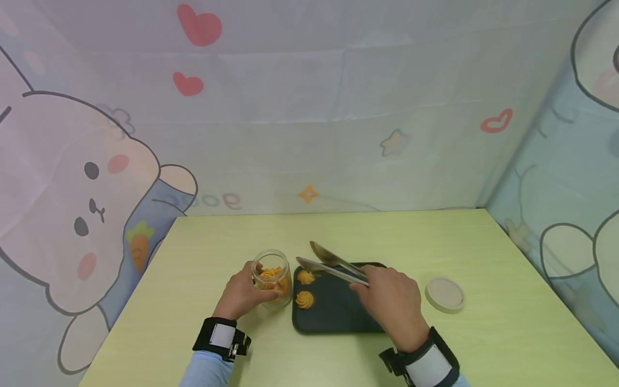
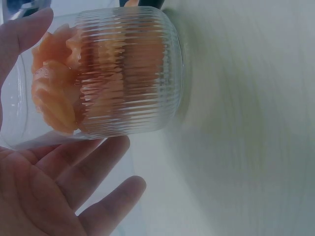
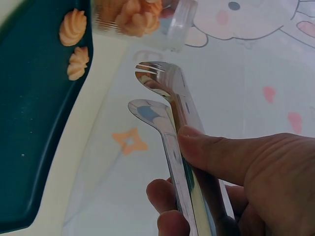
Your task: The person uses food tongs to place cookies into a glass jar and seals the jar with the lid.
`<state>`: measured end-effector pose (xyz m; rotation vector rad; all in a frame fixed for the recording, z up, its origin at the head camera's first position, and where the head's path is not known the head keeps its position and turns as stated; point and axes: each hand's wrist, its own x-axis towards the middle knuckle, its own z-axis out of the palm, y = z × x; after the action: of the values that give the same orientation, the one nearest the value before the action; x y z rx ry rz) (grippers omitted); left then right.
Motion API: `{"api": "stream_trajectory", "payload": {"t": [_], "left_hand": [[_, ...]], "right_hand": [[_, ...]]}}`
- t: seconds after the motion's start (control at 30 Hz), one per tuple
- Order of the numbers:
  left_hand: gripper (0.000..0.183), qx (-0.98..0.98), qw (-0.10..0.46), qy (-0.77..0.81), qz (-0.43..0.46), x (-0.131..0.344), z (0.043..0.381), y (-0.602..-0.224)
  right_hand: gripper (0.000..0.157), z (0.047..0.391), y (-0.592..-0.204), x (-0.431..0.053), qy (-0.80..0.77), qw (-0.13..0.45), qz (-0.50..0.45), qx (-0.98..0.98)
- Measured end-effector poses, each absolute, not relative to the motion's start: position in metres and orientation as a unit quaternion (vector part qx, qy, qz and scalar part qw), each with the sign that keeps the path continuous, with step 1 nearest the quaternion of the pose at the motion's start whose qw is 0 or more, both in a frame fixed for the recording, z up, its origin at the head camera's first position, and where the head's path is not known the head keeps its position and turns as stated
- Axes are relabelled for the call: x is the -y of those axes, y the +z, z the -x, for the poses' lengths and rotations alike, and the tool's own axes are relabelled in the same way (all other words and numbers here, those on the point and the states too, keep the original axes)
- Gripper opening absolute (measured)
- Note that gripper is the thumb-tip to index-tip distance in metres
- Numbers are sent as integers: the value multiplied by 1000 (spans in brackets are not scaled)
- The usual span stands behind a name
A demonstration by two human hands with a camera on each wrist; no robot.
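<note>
My left hand (image 1: pixel 243 293) grips a clear ribbed glass jar (image 2: pixel 133 73) standing upright on the table, thumb on one side and fingers on the other. Inside the uncovered jar are several orange-yellow swirl cookies (image 2: pixel 56 93). My right hand (image 1: pixel 394 301) holds metal tongs (image 3: pixel 178 105), one tip forked and the other spoon-shaped. The tong tips stand apart with nothing between them, above the far left of a dark green tray (image 1: pixel 338 321). On the tray's left side lie two swirl cookies, a nearer one (image 1: pixel 304 300) and a farther one (image 1: pixel 306 277).
A round pale lid (image 1: pixel 445 294) lies on the table to the right of the tray. The light yellow table (image 1: pixel 508 333) ends at a printed cloth backdrop (image 1: pixel 290 134), and more printed cloth hangs at both sides. The jar stands close to the tray's left edge.
</note>
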<state>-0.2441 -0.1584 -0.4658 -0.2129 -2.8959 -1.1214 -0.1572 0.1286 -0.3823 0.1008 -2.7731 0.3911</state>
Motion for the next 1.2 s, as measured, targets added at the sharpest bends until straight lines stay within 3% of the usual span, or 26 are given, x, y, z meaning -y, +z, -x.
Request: {"api": "stream_trajectory", "payload": {"t": [0.33,1.2], "left_hand": [[75,929,17,-362,70,158,242,-464],[72,927,15,-367,71,158,243,-465]], "right_hand": [[35,153,-405,-136,126,149,-37,980],[28,146,-430,-121,141,71,-39,987]]}}
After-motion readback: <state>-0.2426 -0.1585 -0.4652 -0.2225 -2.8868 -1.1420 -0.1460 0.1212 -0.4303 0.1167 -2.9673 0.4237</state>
